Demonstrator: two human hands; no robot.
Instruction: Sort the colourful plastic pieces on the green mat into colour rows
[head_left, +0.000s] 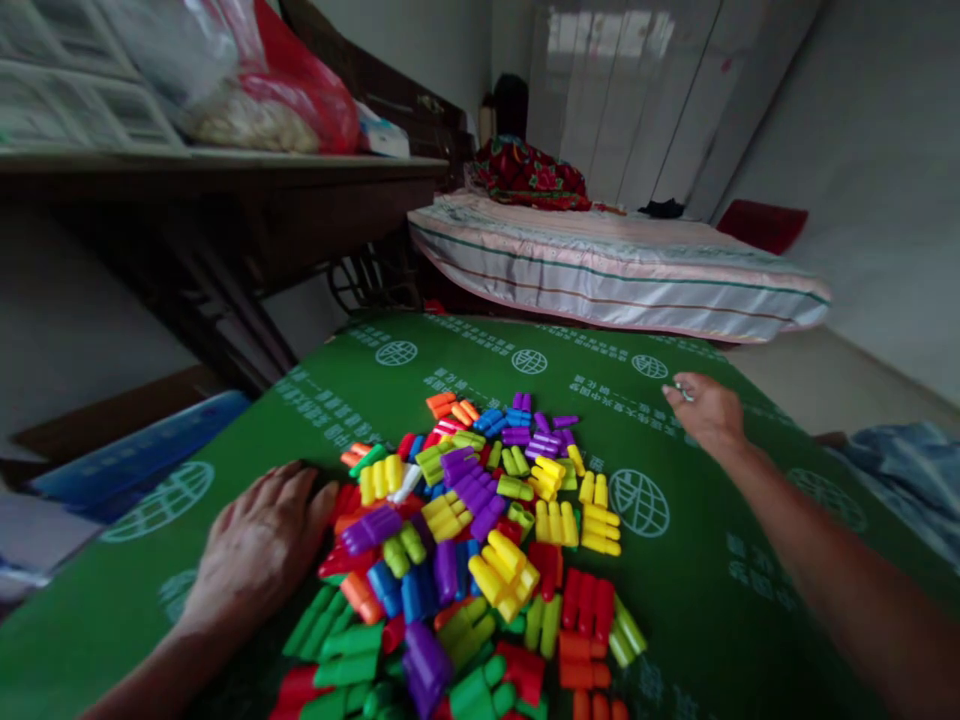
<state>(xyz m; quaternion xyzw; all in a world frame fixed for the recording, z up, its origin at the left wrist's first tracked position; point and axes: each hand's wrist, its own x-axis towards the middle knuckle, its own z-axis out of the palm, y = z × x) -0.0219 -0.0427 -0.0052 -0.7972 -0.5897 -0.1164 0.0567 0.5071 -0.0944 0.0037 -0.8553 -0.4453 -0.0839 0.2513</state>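
Note:
A heap of plastic building blocks [469, 490], shaped like joined round-tipped tubes, lies on the green tabletop. Purple, yellow, red, blue, orange, green and a white one are mixed together. My left hand [259, 545] lies flat on the left edge of the heap, palm down, its thumb beside the red blocks [345, 505]. Off to the right of the heap and apart from it, my right hand [705, 408] is closed in a pinch. Something small and whitish shows at its fingertips, too little visible to name. Yellow blocks [600, 528] are the nearest part of the heap to it.
Printed globes and lettering mark the green tabletop [480, 355]. Beyond it stands a bed [600, 265] with a red floral bundle [529, 175]. At left, a dark raised table [300, 175] holds a red plastic bag [307, 90]. Blue fabric [900, 475] lies at right.

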